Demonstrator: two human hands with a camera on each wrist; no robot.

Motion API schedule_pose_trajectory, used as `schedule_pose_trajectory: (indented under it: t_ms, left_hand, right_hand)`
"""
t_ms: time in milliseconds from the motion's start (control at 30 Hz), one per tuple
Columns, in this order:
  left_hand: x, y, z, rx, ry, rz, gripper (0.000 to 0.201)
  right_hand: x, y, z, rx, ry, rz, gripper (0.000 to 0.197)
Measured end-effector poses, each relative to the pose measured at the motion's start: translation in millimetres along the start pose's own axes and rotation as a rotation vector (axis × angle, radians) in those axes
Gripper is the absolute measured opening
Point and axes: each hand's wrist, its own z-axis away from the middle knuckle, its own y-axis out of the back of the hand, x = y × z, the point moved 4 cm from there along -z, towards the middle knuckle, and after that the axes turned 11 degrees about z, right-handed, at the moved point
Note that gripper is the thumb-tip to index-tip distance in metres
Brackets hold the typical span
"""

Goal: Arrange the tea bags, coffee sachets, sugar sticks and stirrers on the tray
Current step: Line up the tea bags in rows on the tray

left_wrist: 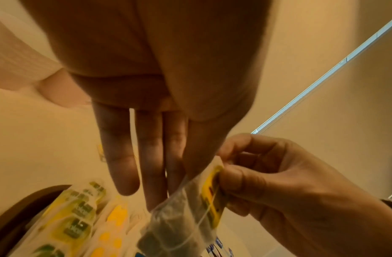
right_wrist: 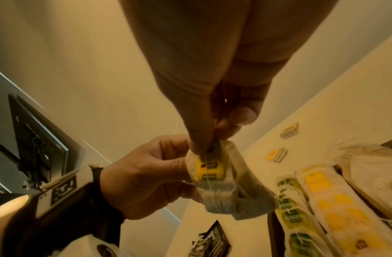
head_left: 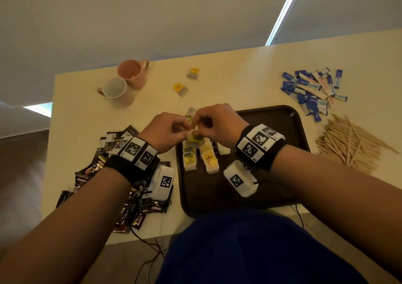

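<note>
Both hands meet over the far left corner of the dark brown tray (head_left: 272, 135), holding one tea bag (head_left: 194, 139) with a yellow tag. My left hand (head_left: 183, 131) pinches the bag's side between thumb and fingers. The right hand (head_left: 199, 129) pinches its top edge by the tag and string. The wrist views show the same tea bag (left_wrist: 181, 217) (right_wrist: 223, 191) hanging in the air. Below it, rows of tea bags (head_left: 189, 158) lie side by side on the tray. Coffee sachets (head_left: 104, 174) are piled at the left, sugar sticks (head_left: 313, 90) at the far right, and wooden stirrers (head_left: 348, 144) at the right.
Two pink mugs (head_left: 127, 81) stand at the table's far left. Two loose tea bags (head_left: 181, 88) lie on the table beyond the tray. The tray's right half is bare. Cables hang from the table's near edge.
</note>
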Motion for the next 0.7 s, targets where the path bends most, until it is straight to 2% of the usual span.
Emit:
schedule_pose_trajectory:
  t_ms: [100,300,533,700]
  left_hand:
    - [-1.0,-3.7,8.8,0.002,-0.002,0.070,0.017]
    - [-3.6,-9.6,25.2,-0.042,-0.003,0.177,0.009]
    - [-24.5,-15.7,22.7,0.020,0.022,0.056,0.013]
    - [-45.1,-23.2,25.3,0.032,0.123,0.018,0.010]
  right_hand:
    - [-3.9,-4.2,6.5,0.006,-0.050,0.070,0.024]
    - [-8.1,-14.5,11.3,-0.057,-0.077,0.115,0.015]
    - [1.0,-38.7,12.4,-0.121,-0.148,0.027,0.017]
    - [7.2,-59.5,16.1,-0.206,-0.213,0.006,0.015]
